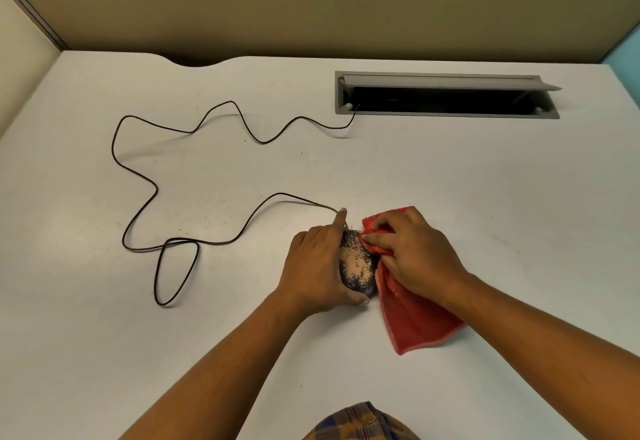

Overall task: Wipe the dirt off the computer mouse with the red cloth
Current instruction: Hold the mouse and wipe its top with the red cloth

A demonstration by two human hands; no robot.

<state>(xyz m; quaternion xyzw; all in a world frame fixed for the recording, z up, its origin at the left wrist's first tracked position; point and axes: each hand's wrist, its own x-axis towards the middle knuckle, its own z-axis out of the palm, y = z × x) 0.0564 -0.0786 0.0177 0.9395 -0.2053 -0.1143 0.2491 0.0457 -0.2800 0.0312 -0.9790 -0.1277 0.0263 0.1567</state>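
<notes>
The computer mouse [356,266] lies on the white surface [485,179], near the person, between the two hands. The left hand [317,266] closes its grip around the left side of the mouse, with the thumb at the near end and the index finger stretched along the far end, where the black cable [138,169] comes out. The right hand [412,252] pinches the red cloth [415,318] in its grip and presses a bunched part of it on the upper right side of the mouse. The top of the mouse shows pale dirt on dark plastic. The right side of the mouse is hidden under the cloth. The cable runs in loops to the open grey cable tray [446,94].
</notes>
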